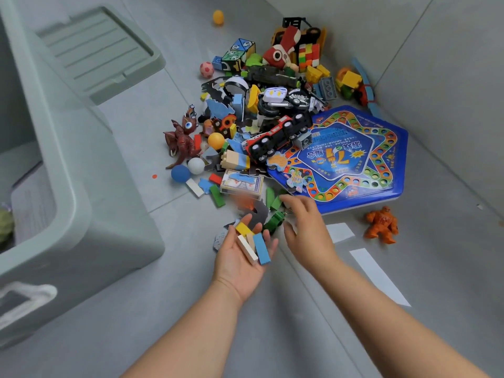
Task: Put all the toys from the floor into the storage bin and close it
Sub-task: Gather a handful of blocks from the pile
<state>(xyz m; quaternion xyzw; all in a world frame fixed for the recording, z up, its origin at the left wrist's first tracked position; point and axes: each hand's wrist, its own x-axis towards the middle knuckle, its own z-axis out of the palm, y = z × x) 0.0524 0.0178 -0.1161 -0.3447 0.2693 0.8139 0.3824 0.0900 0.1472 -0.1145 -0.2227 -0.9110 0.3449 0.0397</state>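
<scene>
Storage bin (109,227) partly beyond left edge.

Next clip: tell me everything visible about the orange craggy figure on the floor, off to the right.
The orange craggy toy figure looks like moulded plastic: stocky, rounded head, thick arms spread, short legs. It lies alone on the grey tiled floor, apart from the pile, just past the near corner of the blue pentagonal game board. The right hand is to its left, not touching it.
</scene>
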